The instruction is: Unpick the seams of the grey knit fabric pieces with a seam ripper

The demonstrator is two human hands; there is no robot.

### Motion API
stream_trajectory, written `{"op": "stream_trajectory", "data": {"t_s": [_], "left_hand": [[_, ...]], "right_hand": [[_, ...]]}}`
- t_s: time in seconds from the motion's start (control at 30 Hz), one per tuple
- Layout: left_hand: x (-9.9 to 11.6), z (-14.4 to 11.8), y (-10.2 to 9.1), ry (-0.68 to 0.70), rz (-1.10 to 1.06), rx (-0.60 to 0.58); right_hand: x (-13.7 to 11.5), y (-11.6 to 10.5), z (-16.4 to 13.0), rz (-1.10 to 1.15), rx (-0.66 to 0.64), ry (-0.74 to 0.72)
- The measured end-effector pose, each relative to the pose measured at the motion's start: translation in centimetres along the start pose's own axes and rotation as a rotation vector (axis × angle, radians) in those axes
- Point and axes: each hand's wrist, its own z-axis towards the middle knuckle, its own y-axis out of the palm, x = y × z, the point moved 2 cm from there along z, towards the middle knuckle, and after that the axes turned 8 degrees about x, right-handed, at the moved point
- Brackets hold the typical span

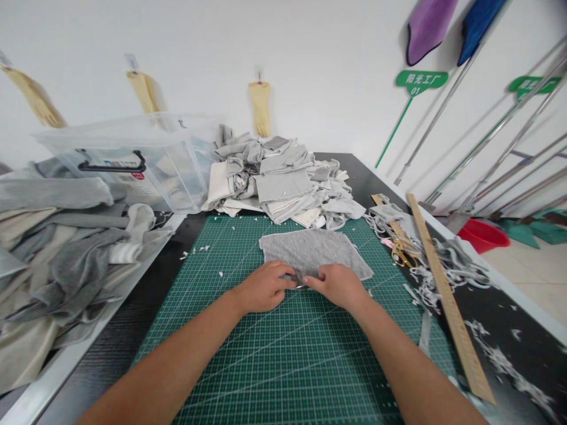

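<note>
A grey piece of fabric (314, 251) with pale edges lies flat on the green cutting mat (266, 366). At its near edge, my left hand (264, 286) has its thumb and fingers closed on the cloth. My right hand (340, 286) is closed on the same edge a little to the right, its thumb pointing toward the left hand. A small pale, shiny strip shows at the edge between the two thumbs; what it is cannot be made out. The fingertips are partly hidden by the cloth and hands.
Behind the mat rises a pile of grey fabric pieces (286, 183). Left are a clear plastic bin (177, 171) and heaped cloth (75, 265). To the right lie gold-handled scissors (401, 254), a wooden ruler (449, 301) and scraps (427, 289). Beyond stands a red basin (485, 236).
</note>
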Motion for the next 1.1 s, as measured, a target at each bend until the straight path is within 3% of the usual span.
{"op": "stream_trajectory", "data": {"t_s": [1.1], "left_hand": [[-0.13,-0.06,0.14,0.013,-0.01,0.016]], "right_hand": [[-0.21,0.36,-0.03,0.009,-0.015,0.025]]}}
